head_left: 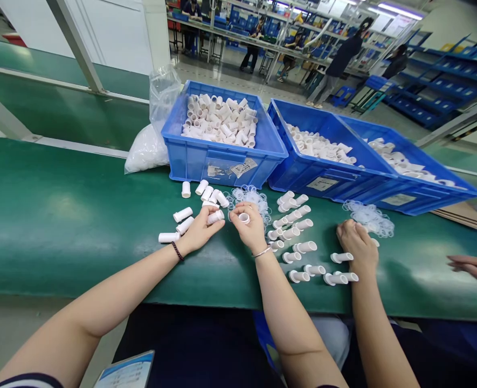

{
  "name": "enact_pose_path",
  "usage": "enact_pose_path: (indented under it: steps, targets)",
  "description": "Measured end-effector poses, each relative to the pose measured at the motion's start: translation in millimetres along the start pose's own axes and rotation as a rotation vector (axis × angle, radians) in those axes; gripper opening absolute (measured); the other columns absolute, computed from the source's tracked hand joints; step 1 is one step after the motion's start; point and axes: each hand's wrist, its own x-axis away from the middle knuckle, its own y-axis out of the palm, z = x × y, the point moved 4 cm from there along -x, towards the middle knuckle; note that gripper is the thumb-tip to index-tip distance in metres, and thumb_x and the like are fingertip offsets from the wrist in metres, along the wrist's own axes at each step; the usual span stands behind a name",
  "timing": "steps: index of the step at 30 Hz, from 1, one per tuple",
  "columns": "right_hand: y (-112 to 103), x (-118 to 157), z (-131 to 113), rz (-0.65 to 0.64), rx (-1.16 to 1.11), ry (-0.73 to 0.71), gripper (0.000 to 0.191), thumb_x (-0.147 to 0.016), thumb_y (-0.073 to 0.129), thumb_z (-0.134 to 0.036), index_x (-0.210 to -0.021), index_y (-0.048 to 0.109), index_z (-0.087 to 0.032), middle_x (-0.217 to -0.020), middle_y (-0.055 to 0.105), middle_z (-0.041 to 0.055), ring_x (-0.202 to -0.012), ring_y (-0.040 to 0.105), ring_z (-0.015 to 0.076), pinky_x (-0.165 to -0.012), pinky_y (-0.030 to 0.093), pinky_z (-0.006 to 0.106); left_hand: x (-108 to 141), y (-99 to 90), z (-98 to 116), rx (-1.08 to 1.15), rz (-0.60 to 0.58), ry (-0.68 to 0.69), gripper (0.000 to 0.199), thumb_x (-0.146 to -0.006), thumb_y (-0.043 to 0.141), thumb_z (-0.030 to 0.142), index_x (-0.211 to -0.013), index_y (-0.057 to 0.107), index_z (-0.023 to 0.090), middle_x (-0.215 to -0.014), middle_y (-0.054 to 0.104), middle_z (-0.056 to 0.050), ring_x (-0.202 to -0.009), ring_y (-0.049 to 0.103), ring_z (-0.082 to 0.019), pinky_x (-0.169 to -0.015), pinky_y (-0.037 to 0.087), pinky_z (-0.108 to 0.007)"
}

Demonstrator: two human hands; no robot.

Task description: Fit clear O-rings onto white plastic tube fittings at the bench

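Observation:
My left hand [196, 230] is closed on a white plastic tube [215, 217], which lies sideways between thumb and fingers. Just right of it, my right hand [251, 230] grips a white round plastic fitting [244, 217], its open end facing up. The fingers hide the rest of that fitting. Loose clear rings [251, 196] are heaped right behind my right hand. Several more white tubes [182, 214] lie around my left hand. To the right of my right hand, flanged white tubes [290, 233] stand in loose rows.
Three blue bins [226, 156] of white parts line the back of the green table [80, 231]. A clear bag [147, 148] leans at the left bin. On the right, a co-worker's hand [357, 245] is near another ring pile [370, 218]; another hand [476, 269] shows at the edge.

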Motion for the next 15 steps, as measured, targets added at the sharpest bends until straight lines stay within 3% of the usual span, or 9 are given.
enact_pose_path:
  steps: [2,4,8,11,15]
  targets:
    - [38.9,-21.1,-40.7,-0.049,-0.103,-0.022,0.029,-0.096,0.032,-0.042,-0.099,0.059,-0.029,-0.104,0.057,0.0057,-0.122,0.044,0.0254,-0.1,0.04,0.056,1.8,0.3,4.0,-0.096,-0.002,0.047,0.04,-0.081,0.06,0.041,-0.11,0.045,0.018,-0.109,0.052,-0.006,-0.096,0.052,-0.019,-0.085,0.042,-0.033]
    - [94.7,-43.2,-77.9,-0.107,-0.128,-0.02,0.021,-0.091,0.046,-0.045,-0.101,0.059,-0.032,-0.106,0.057,0.0053,-0.119,0.047,0.0253,-0.098,0.044,0.051,3.0,1.8,6.2,-0.184,-0.016,0.07,0.034,-0.085,0.054,0.041,-0.108,0.045,0.018,-0.103,0.053,-0.006,-0.092,0.052,-0.019,-0.081,0.042,-0.033]
    - [196.6,-73.4,-113.1,-0.143,-0.158,0.054,0.017,-0.084,0.06,-0.042,-0.095,0.063,-0.03,-0.108,0.057,0.0068,-0.114,0.05,0.0256,-0.097,0.045,0.047,4.1,5.0,10.8,-0.31,-0.109,0.127,0.02,-0.09,0.044,0.035,-0.1,0.047,0.018,-0.091,0.055,-0.004,-0.081,0.052,-0.018,-0.072,0.04,-0.032]
    - [225.4,-78.6,-108.9,-0.098,-0.156,0.127,0.014,-0.084,0.06,-0.04,-0.085,0.064,-0.026,-0.105,0.056,0.0092,-0.109,0.052,0.0258,-0.094,0.046,0.047,4.4,3.8,15.4,-0.405,-0.177,0.193,0.012,-0.086,0.046,0.028,-0.093,0.051,0.018,-0.087,0.055,-0.004,-0.079,0.05,-0.019,-0.072,0.038,-0.032]
    - [227.2,-76.7,-97.1,-0.079,-0.168,0.184,0.016,-0.081,0.062,-0.039,-0.076,0.063,-0.024,-0.098,0.058,0.0087,-0.104,0.055,0.0254,-0.092,0.046,0.048,5.0,0.2,18.3,-0.353,-0.181,0.278,0.012,-0.08,0.051,0.021,-0.092,0.052,0.018,-0.088,0.053,-0.003,-0.081,0.048,-0.018,-0.075,0.038,-0.031]
